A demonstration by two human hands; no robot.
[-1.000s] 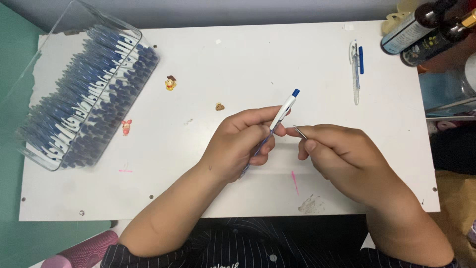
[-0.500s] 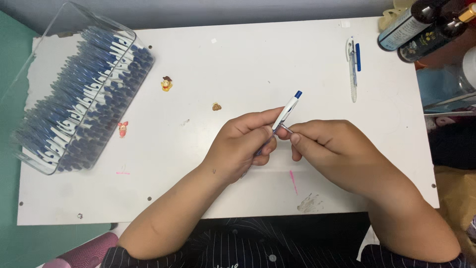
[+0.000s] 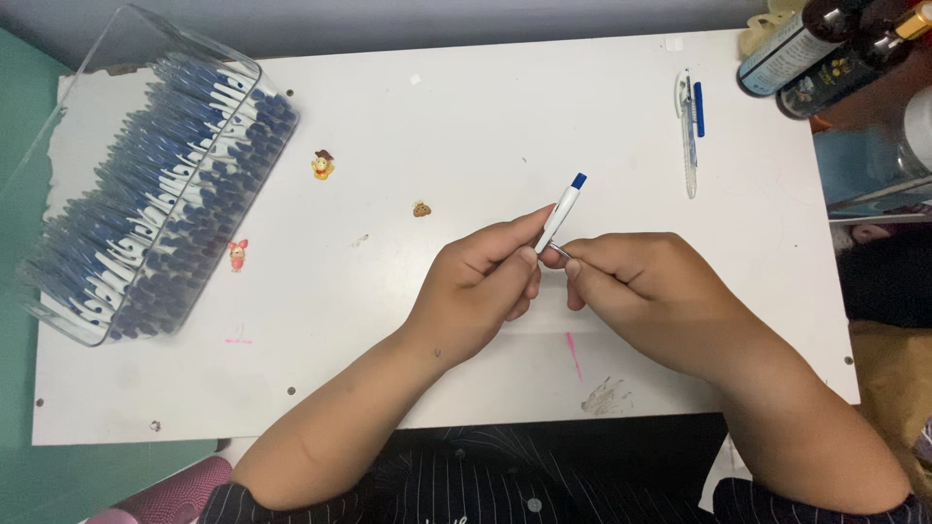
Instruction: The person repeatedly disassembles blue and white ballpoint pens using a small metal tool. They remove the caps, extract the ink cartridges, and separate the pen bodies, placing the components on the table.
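Where the two hands meet above the middle of the white tabletop (image 3: 466, 116), a white ballpoint pen (image 3: 560, 214) with a blue end cap sticks up slantwise from the left hand (image 3: 481, 286), whose fingers are clenched round its lower part. The right hand (image 3: 650, 291) pinches a thin metal piece (image 3: 559, 251) at the pen's lower end, fingers closed on it. To the far left lies a clear plastic box (image 3: 146, 194) crammed with blue and white pens, reaching over the tabletop's left edge. Three small stickers (image 3: 323, 165) dot the surface between box and hands. A second pen with a loose blue part (image 3: 689, 131) lies near the far right corner, just beside dark bottles (image 3: 825, 49). Bare surface lies beyond the hands, toward the far edge.
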